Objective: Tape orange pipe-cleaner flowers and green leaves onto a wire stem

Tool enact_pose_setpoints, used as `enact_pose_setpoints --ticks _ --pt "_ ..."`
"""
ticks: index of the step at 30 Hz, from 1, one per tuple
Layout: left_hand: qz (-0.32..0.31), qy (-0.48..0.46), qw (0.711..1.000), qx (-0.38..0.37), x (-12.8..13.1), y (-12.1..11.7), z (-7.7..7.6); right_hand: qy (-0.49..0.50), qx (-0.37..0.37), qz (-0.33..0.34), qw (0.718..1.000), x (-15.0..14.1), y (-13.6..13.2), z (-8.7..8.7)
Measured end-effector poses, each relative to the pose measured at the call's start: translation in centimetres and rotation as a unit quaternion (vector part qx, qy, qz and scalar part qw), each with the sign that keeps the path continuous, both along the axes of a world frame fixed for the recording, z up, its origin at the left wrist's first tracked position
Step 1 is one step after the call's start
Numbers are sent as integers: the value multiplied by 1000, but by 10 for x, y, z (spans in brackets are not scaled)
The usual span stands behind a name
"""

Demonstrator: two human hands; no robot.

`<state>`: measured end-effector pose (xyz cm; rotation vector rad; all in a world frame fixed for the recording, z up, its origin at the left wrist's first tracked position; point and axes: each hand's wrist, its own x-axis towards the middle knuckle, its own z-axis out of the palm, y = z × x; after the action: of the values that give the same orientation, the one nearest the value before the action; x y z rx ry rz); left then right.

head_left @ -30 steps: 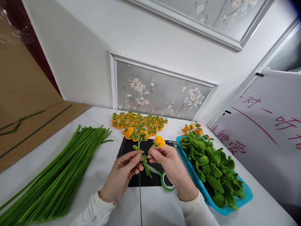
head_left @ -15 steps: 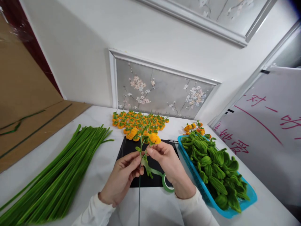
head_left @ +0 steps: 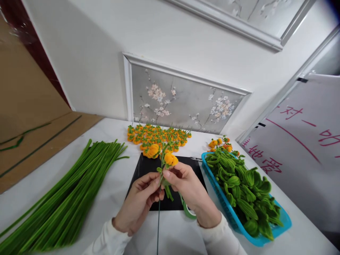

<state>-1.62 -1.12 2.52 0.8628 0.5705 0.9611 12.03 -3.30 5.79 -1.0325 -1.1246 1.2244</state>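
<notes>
Between both hands stands a thin green wire stem (head_left: pixel 158 226) topped with orange pumpkin-shaped flowers (head_left: pixel 170 159) and small green leaves. My left hand (head_left: pixel 143 198) pinches the stem just under the flower heads. On the other side, my right hand (head_left: pixel 187 187) holds a flower's short stalk against that stem with thumb and index finger. A roll of green floral tape (head_left: pixel 189 211) rests by my right wrist, its strip partly hidden by the hand. Short green stalk ends show below the fingers. Beneath lies a black mat (head_left: pixel 140 170).
Green pipe cleaners (head_left: pixel 71 194) lie fanned at left. A blue basket (head_left: pixel 285 226) of fuzzy green leaves stands at right, with orange flowers (head_left: pixel 220 142) behind it. Rows of orange pieces (head_left: pixel 148 134) sit near the wall. Pliers (head_left: pixel 196 159) lie at the mat's back edge.
My right hand has shifted slightly left, bringing the right orange flower closer to the main stem. The tape roll is now more hidden behind my right hand. My left hand keeps its pinch.
</notes>
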Motion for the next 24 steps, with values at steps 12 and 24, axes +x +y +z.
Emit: enact_pose_setpoints --ticks 12,24 --pt "-12 -6 1000 6 -2 -2 -1 -45 26 -13 999 3 0 -3" --pt "4 21 1000 2 -2 -1 -2 -110 84 -33 990 1 1 -7"
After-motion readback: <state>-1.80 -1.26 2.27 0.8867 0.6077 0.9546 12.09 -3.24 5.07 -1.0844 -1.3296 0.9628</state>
